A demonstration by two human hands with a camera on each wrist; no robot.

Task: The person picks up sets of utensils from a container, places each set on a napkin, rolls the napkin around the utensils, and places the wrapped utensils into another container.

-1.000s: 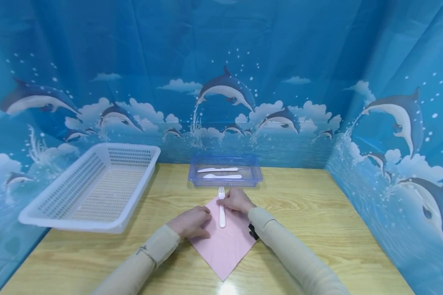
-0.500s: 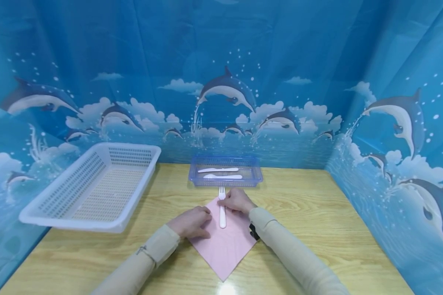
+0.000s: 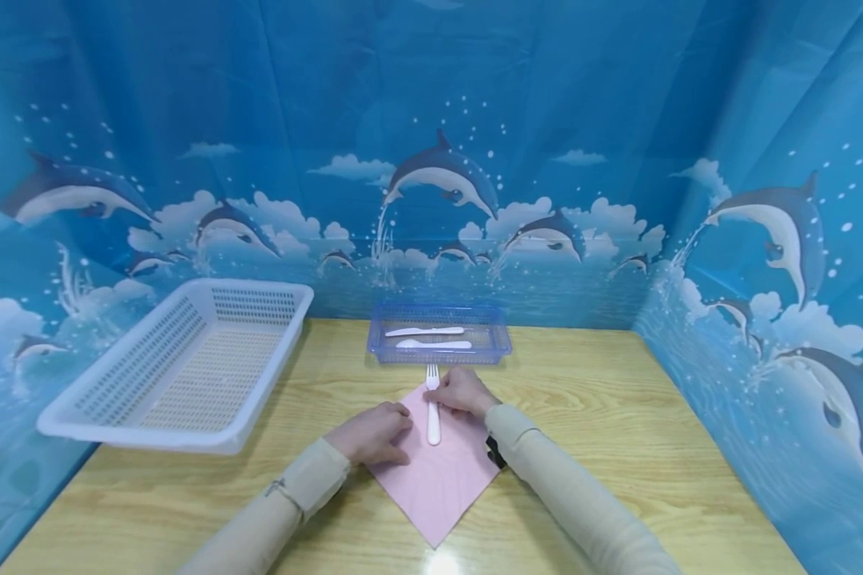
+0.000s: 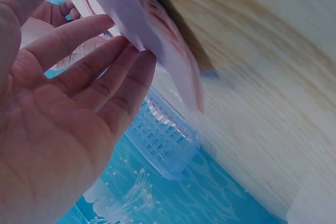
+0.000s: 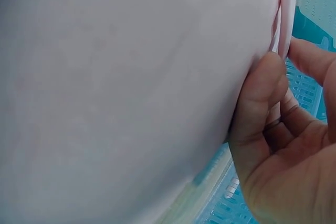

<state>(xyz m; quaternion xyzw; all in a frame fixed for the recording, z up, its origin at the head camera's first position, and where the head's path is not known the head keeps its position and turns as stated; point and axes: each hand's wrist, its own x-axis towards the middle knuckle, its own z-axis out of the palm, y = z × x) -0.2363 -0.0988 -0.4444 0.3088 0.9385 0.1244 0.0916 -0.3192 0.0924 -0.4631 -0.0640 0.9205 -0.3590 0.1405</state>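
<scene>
A pink napkin (image 3: 435,495) lies like a diamond on the table, one corner toward the person. On its upper half lies a white plastic fork (image 3: 433,427), tines pointing away past the far corner. My right hand (image 3: 463,391) pinches the fork near its neck between thumb and index finger, its other fingers curled beneath. On the napkin's left side rests my left hand (image 3: 375,434); in the left wrist view its fingers (image 4: 123,90) are extended, tips touching the napkin's edge (image 4: 173,51). The palm of the left hand holds nothing.
Behind the napkin stands a blue see-through basket (image 3: 499,349) holding a white knife (image 3: 424,331) and a white spoon (image 3: 435,344). A large white basket (image 3: 144,438) stands at the left. A dolphin-print curtain (image 3: 582,120) encloses the table (image 3: 604,407) at the back and sides.
</scene>
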